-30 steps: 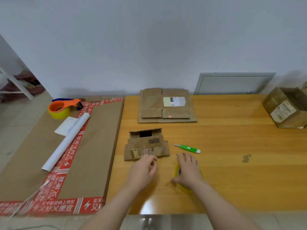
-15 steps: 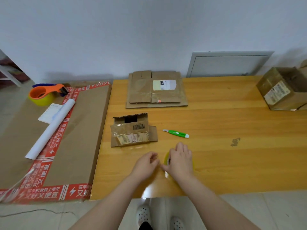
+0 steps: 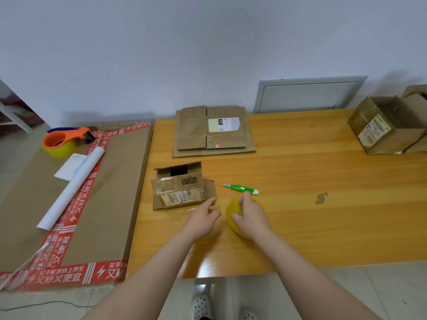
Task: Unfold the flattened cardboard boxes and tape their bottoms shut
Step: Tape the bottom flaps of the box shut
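R hand (image 3: 251, 218) curled over yellow tape roll (image 3: 231, 214), gripping it on table (image 3: 323, 232), near front edge. L hand (image 3: 203, 219) just beside roll, fingers loosely bent, holding nothing. Small box (image 3: 180, 188) just beyond L fingertips, part-opened, lying on its side. Green cutter (image 3: 241, 188) right of box. Flat boxes (image 3: 213, 132) stacked at far edge.

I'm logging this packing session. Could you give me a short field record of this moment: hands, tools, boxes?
left hand: beside the small box, fingers loosely curled, nothing visibly held
right hand: grips the yellow tape roll on the table
small box: lies left of the green knife, flaps loose
green knife: untouched, just beyond the tape roll
flattened boxes: stacked at the table's far edge
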